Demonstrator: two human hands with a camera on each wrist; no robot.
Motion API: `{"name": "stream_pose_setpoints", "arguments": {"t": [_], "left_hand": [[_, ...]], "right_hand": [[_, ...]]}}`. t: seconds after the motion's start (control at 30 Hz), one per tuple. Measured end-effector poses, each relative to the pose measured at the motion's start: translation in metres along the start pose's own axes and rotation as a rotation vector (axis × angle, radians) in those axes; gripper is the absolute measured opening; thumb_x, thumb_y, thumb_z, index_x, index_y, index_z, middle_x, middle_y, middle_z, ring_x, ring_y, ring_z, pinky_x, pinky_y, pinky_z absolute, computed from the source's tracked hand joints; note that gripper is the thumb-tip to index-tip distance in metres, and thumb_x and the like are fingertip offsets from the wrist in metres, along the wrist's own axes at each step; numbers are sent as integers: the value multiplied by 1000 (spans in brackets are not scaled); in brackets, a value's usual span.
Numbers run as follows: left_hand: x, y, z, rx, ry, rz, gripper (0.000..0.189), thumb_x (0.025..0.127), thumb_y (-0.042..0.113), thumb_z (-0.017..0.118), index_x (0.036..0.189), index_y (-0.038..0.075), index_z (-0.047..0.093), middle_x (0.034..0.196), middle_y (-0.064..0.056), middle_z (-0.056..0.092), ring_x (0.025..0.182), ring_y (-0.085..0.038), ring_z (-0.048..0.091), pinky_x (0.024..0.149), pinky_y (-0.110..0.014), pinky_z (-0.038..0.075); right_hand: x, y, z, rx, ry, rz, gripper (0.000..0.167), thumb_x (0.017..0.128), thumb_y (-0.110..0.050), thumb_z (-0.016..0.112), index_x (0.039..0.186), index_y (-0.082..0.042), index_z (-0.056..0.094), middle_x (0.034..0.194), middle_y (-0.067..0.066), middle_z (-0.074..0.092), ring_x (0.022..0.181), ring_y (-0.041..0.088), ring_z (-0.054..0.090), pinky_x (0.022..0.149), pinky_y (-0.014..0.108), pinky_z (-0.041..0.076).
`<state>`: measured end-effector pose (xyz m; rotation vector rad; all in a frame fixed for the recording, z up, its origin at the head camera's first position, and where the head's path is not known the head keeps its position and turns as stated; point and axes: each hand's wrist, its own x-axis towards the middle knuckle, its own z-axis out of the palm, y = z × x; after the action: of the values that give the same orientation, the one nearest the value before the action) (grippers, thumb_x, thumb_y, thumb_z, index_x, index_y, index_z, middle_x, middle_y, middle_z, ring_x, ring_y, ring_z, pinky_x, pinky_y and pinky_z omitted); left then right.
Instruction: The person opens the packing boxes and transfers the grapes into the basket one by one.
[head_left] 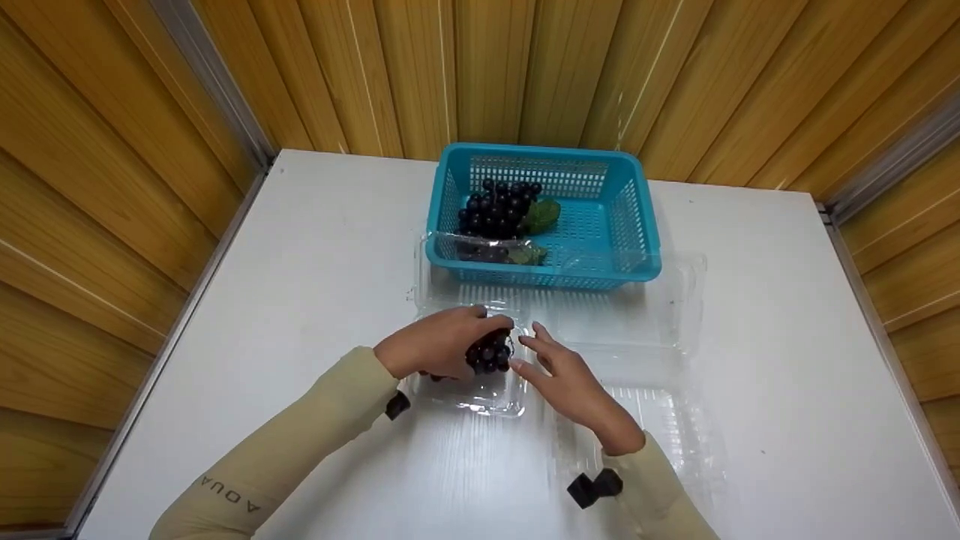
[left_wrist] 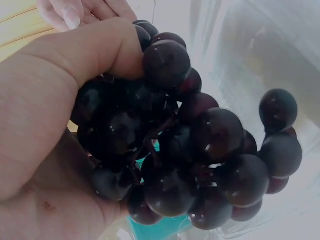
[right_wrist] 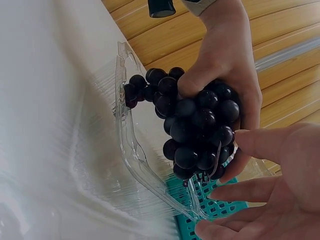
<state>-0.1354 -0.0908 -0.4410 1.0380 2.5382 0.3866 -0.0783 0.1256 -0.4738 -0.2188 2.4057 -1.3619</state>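
Observation:
My left hand [head_left: 442, 345] grips a bunch of dark purple grapes [head_left: 491, 354], its thumb and fingers wrapped round the berries. The bunch hangs over a clear plastic container [head_left: 517, 394], and in the right wrist view its tail end reaches the container's rim [right_wrist: 131, 150]. To the right of the grapes is my right hand [head_left: 566, 382], fingers extended and spread, holding nothing. One of its fingertips [right_wrist: 241, 137] comes right up to the berries; whether it touches them I cannot tell. Part of the bunch is hidden under the left hand.
Behind the hands, a blue perforated basket [head_left: 544, 150] holds more dark grapes [head_left: 495, 214] and a green leaf [head_left: 544, 216]. More clear plastic packaging [head_left: 630, 322] lies to the right on the white table [head_left: 322, 247]. Wood-patterned walls [head_left: 495, 67] enclose the table at the back and sides.

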Motion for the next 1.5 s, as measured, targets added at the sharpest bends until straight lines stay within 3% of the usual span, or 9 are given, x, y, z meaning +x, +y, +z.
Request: {"name": "stream_pose_setpoints", "arguments": {"t": [0.6,0.8,1.13,1.3,1.5], "left_hand": [[-2,7,-20,-27,29,-36,85,72,20,85,144,30,41,125,-7,56,113,-23,56,90,-44,55],[-1,7,-25,-12,47,-5,83,74,19,83,145,27,41,124,-7,56,112,-22,57,93,-42,53],[0,9,-33,-11,91,32,80,75,25,83,143,25,43,122,-7,57,111,-23,58,93,-42,53],[2,12,-38,-10,109,44,78,76,27,83,143,26,43,122,-7,57,111,-22,57,92,-41,54],[5,15,-46,-2,110,46,80,75,24,83,143,27,41,125,-6,56,112,-22,56,91,-42,54]], "right_hand": [[-6,-5,-6,57,24,-53,57,96,-34,59,143,-4,46,160,12,24,147,26,25,110,43,36],[-8,-6,-8,83,55,-119,52,97,-29,59,140,-3,48,157,13,31,145,27,31,109,47,38],[-7,-7,-10,90,103,-191,44,97,-31,58,137,-13,54,148,7,47,139,23,42,104,38,46],[-7,-8,-11,114,155,-192,41,96,-28,59,135,-17,56,143,2,52,136,19,46,103,35,47],[-8,-9,-12,146,269,-196,29,97,-21,59,125,-13,63,137,3,58,132,19,50,101,38,48]]}}
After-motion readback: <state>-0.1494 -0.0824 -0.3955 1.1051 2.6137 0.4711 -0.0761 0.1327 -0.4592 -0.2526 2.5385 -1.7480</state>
